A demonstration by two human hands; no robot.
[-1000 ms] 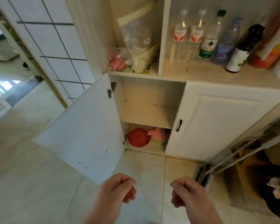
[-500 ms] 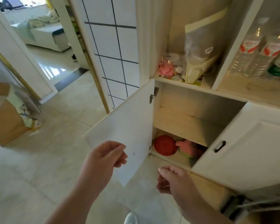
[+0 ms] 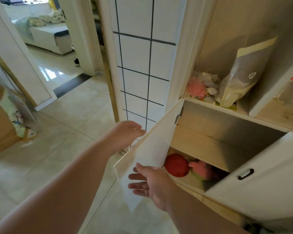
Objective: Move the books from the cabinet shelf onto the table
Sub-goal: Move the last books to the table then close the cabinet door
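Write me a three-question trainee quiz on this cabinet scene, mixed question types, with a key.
1. True or false: books lie on the upper shelf inside the open compartment.
2. Multiple choice: the left hand is
A) reaching behind the outer side of the open cabinet door
B) gripping the closed door's handle
C) holding the red ball
3. Fill in: the right hand, fingers straight, is at the door's ____ edge.

Key: 1 false, that shelf shows bare wood; 2 A; 3 lower.
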